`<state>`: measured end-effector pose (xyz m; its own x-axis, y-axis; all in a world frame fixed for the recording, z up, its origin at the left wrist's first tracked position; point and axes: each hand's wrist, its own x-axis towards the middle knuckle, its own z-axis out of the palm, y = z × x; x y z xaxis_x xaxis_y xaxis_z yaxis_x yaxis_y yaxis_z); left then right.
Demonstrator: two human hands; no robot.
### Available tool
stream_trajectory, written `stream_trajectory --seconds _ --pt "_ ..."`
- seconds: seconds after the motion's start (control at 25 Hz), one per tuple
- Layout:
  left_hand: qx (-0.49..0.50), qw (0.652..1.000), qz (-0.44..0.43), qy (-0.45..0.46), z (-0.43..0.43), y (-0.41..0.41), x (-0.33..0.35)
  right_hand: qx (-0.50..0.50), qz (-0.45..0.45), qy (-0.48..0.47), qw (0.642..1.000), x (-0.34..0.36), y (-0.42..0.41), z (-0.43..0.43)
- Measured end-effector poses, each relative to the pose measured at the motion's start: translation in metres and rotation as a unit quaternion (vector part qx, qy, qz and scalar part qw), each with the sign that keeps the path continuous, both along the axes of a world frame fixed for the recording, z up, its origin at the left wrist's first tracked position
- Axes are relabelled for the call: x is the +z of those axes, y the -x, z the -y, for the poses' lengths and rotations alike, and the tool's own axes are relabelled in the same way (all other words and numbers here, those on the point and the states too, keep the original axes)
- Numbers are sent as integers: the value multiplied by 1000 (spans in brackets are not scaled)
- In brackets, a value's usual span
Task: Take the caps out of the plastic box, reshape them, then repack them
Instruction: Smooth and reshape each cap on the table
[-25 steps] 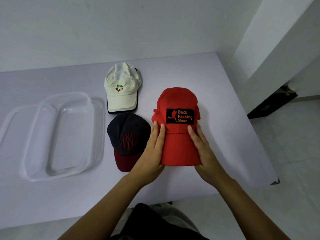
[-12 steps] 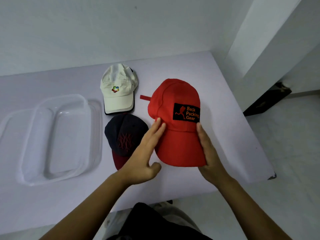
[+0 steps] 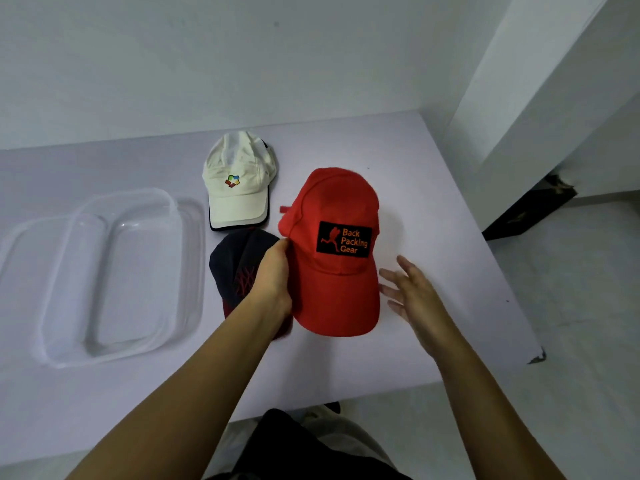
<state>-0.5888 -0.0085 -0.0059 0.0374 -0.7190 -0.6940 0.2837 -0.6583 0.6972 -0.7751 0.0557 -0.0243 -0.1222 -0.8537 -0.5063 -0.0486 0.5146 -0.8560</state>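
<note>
A red cap (image 3: 332,296) with a black "Back Packing Gear" patch sits at the table's middle, brim toward me. My left hand (image 3: 273,275) grips its left side, fingers curled under the edge. My right hand (image 3: 412,296) hovers just right of the brim with fingers spread, holding nothing. A dark navy cap (image 3: 235,261) with a maroon brim lies left of the red one, partly hidden by my left hand. A cream cap (image 3: 239,188) lies behind it. The clear plastic box (image 3: 104,271) stands empty at the left.
The pale table (image 3: 433,202) ends at its right edge near a white wall corner. A dark object (image 3: 530,209) lies on the floor beyond that edge. My dark clothing (image 3: 304,448) shows below the table's front edge.
My left hand went from lying flat on the brim to gripping the red cap's left side. My right hand let go of the brim and moved off to the right, fingers spread.
</note>
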Motion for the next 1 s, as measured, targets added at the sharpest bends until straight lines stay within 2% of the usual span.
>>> stream_trajectory --seconds 0.16,0.32,0.48,0.68,0.84,1.0 --pt "-16 999 -30 16 1 12 2 -91 122 -96 984 4 -24 30" --pt "40 997 -63 -4 4 15 -4 -182 142 -96 968 10 -30 42" --pt "68 997 -34 -22 0 18 -7 -230 148 -79 958 5 -37 39" --pt "42 999 -18 -21 2 11 -2 -230 152 -76 958 10 -37 35" --pt "5 998 58 -17 0 10 -3 -218 162 -90 958 11 -41 32" --pt "-20 996 -36 -83 -11 13 -11 -169 167 -145 960 18 -49 32"
